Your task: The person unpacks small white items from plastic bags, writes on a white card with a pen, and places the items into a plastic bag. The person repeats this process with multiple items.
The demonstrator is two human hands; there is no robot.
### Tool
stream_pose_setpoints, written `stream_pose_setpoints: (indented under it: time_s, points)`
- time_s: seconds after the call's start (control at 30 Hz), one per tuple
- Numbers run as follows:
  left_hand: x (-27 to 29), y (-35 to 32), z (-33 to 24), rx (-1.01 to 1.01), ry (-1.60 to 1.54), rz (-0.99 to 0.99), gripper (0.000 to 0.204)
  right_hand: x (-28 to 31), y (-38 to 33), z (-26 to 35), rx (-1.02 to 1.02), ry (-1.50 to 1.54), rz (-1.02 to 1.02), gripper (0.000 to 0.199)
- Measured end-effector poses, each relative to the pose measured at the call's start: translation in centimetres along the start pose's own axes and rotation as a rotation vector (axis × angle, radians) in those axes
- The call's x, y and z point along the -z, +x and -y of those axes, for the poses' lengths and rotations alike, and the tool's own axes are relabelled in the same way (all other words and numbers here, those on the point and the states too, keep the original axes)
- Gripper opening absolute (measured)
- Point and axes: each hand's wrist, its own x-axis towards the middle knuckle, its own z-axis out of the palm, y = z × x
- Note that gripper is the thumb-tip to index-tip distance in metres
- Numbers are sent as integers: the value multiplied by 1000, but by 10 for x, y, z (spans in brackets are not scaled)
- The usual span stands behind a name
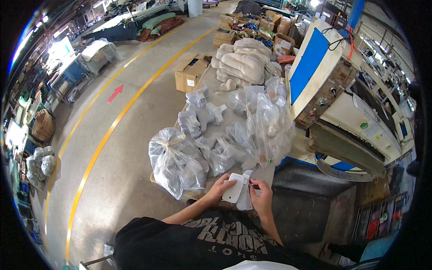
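My left hand (218, 189) is closed on a white flat cut piece (232, 192) with rounded corners and a small dark hole near its lower end. Against its right side lies a pale grey cut piece (244, 200). The fingers of my right hand (263, 195) pinch the upper right edge of the grey piece, by a narrow tab. Just beyond my hands, on the table, lie clear plastic bags (223, 155) with pale pieces inside. A tied clear bag (175, 162) stands left of them. Behind are stacks of grey cut pieces (191, 122).
Large pale padded shapes (243, 63) are heaped at the table's far end, beside an open cardboard box (191, 72). A cream and blue machine (333, 90) with knobs stands close on the right. Yellow lines (101, 146) mark the walkway on the left.
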Motion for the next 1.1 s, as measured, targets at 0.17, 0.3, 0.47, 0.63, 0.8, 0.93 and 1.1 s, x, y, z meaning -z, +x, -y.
stream_pose_setpoints:
  time_s: [0.17,0.3,0.47,0.63,0.8,0.93,1.1]
  points:
    - [-11,-2,-13,-26,-21,-41,38,4,0,14,65,-35,-49,15]
    - [-27,-13,-33,-46,-11,-4,36,10,3,23,105,-53,-100,15]
    - [-30,-16,-40,-64,-24,111,49,16,6,27,-51,90,-67,10]
    - [-21,-21,-40,-40,9,146,56,16,-1,22,-171,158,-17,10]
    - [-20,-29,-46,-10,7,194,54,15,-2,11,-195,180,19,9]
    - [-18,-30,-49,30,-4,219,57,15,-6,2,-219,287,69,11]
    - [-16,-29,-48,52,41,210,47,24,-6,9,-396,565,99,10]
